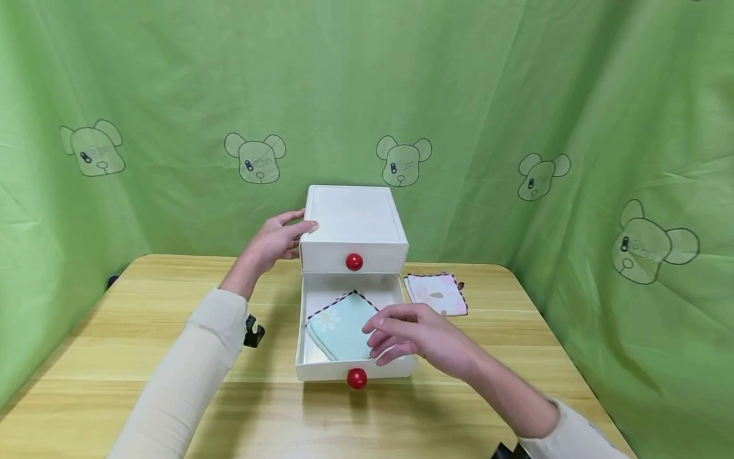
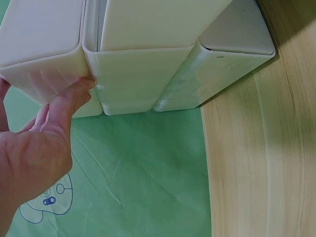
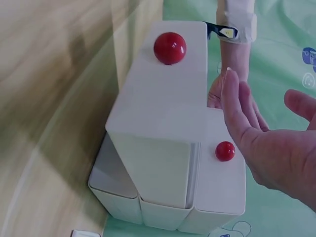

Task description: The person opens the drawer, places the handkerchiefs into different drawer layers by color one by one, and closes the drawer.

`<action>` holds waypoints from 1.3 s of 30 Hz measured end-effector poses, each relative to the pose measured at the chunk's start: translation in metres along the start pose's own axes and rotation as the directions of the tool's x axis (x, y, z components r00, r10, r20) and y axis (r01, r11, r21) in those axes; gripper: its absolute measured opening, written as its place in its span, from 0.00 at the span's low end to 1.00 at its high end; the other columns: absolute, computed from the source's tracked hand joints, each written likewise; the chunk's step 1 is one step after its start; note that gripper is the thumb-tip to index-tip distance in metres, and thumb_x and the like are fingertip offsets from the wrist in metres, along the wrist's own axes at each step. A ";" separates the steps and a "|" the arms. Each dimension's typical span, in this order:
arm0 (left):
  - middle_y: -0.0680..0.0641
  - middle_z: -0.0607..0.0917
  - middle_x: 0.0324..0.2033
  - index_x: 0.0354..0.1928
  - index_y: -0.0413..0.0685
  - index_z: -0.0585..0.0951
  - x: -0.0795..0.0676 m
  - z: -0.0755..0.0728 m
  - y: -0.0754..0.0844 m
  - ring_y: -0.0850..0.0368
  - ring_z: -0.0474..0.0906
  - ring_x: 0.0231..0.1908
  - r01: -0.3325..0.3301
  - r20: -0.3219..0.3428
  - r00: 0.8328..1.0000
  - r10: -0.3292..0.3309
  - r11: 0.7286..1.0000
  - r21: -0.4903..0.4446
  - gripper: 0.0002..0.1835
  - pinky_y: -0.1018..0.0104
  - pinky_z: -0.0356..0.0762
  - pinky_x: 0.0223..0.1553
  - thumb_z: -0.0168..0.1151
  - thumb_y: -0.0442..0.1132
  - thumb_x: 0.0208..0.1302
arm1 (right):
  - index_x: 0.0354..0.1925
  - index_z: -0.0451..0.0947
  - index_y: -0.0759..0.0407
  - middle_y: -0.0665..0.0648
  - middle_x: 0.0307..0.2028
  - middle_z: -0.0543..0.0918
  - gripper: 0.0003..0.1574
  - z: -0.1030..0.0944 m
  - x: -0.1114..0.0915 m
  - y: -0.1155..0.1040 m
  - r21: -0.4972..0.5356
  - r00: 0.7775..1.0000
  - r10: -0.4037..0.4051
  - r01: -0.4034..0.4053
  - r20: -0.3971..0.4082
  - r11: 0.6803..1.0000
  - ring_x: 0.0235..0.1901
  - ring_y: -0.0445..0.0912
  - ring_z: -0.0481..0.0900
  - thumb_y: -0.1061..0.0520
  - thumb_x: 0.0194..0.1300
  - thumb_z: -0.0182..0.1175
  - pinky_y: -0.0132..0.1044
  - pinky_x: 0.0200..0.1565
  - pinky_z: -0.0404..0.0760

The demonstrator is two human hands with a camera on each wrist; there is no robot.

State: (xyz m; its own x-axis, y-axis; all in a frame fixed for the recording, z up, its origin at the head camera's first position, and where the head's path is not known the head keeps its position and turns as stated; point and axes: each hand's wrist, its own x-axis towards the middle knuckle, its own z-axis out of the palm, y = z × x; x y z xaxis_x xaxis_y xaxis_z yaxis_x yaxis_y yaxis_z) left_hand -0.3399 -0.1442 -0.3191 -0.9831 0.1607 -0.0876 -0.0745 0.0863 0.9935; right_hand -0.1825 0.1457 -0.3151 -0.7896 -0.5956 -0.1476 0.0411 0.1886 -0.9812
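A white drawer unit (image 1: 355,213) stands on the table, its top drawer closed and the middle drawer (image 1: 321,372) pulled out. Both drawers have red knobs. Inside the pulled-out one lies a folded mint-green cloth (image 1: 344,328) with a flower print and a dark-and-white edge. My left hand (image 1: 272,240) rests on the unit's upper left side, thumb over the top; in the left wrist view its fingers (image 2: 61,108) touch the side wall. Above the drawer's right part hovers my right hand (image 1: 424,335), fingers loosely bent, holding nothing. It covers part of the cloth.
To the right of the unit, a folded white-and-pink cloth (image 1: 436,292) lies on the wooden table (image 1: 275,408). A green curtain (image 1: 321,83) with bear-head prints hangs behind and on both sides. The lowest drawer (image 3: 112,170) shows closed in the right wrist view.
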 end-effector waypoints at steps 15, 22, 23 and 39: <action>0.43 0.79 0.53 0.72 0.59 0.59 0.000 -0.001 0.001 0.50 0.79 0.48 0.003 0.002 1.000 -0.003 1.000 -0.005 0.43 0.61 0.83 0.45 0.68 0.52 0.56 | 0.47 0.76 0.73 0.70 0.42 0.82 0.26 0.013 -0.009 0.017 0.013 0.989 0.066 -0.069 0.135 0.998 0.40 0.59 0.82 0.49 0.69 0.55 0.48 0.45 0.84; 0.43 0.79 0.53 0.72 0.60 0.59 -0.001 0.000 0.000 0.50 0.79 0.48 0.005 -0.005 1.000 -0.005 1.000 0.015 0.42 0.61 0.83 0.45 0.67 0.53 0.57 | 0.46 0.78 0.70 0.66 0.36 0.84 0.23 0.017 -0.011 0.026 -0.033 0.980 0.122 -0.119 0.156 0.992 0.36 0.58 0.84 0.50 0.69 0.55 0.47 0.42 0.85; 0.43 0.79 0.53 0.72 0.60 0.59 -0.001 0.000 0.000 0.50 0.79 0.48 0.005 -0.007 1.000 -0.005 1.000 0.017 0.42 0.61 0.83 0.45 0.67 0.53 0.57 | 0.46 0.79 0.70 0.65 0.35 0.84 0.23 0.017 -0.012 0.027 -0.038 0.979 0.132 -0.127 0.155 0.991 0.35 0.58 0.84 0.49 0.69 0.55 0.47 0.41 0.85; 0.43 0.79 0.51 0.72 0.60 0.59 0.000 -0.001 -0.001 0.50 0.79 0.48 0.002 -0.001 1.000 -0.002 1.000 0.019 0.43 0.61 0.83 0.45 0.67 0.53 0.57 | 0.33 0.82 0.65 0.61 0.31 0.84 0.21 0.022 -0.012 0.041 -0.153 0.967 0.236 -0.221 0.091 0.963 0.33 0.56 0.84 0.47 0.66 0.59 0.44 0.36 0.86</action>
State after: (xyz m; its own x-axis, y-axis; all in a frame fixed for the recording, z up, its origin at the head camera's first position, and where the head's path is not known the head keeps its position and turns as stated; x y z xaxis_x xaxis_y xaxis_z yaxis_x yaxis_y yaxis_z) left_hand -0.3397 -0.1451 -0.3200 -0.9832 0.1591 -0.0894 -0.0731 0.1053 0.9918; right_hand -0.1579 0.1433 -0.3558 -0.6986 -0.6024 -0.3860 0.1207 0.4325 -0.8935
